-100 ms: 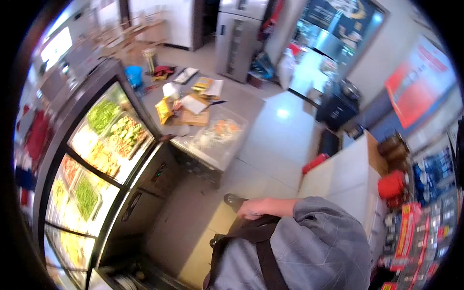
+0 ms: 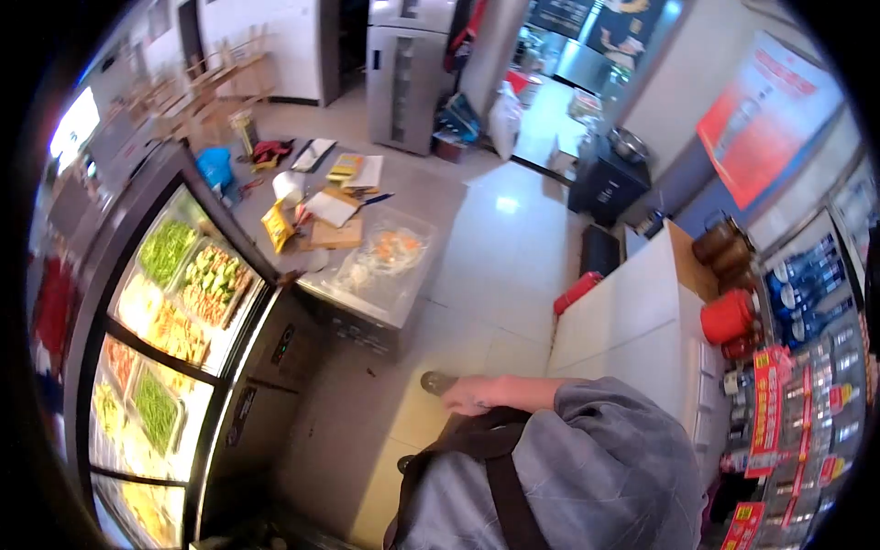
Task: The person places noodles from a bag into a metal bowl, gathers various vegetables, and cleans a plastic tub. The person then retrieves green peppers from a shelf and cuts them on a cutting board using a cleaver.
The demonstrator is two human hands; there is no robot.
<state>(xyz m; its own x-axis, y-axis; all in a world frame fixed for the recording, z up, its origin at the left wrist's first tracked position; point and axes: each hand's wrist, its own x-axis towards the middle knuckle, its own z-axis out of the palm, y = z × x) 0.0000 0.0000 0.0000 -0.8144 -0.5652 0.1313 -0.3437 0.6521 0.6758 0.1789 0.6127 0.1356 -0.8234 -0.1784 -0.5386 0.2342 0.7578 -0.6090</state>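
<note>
My right hand (image 2: 463, 396) reaches across in front of my body at waist height, back of the hand upward. Its fingers point down and are mostly hidden, so whether they hold anything cannot be made out. Just below it is the dark apron (image 2: 481, 435), worn over my grey patterned shirt (image 2: 596, 467). A dark shoe (image 2: 438, 381) shows on the floor just beyond the hand. My left hand is out of view.
At left stands a lit display case (image 2: 213, 390) with trays of green vegetables (image 2: 158, 410) and other food. A cluttered counter (image 2: 417, 302) bears papers, a yellow packet (image 2: 276, 225) and a clear plastic bag. White cabinets (image 2: 623, 316) and shelved bottles (image 2: 807, 289) line the right.
My view has turned slightly right, so the room's furnishings sit further left and the picture is sharper. My right hand stays in front of my waist.
</note>
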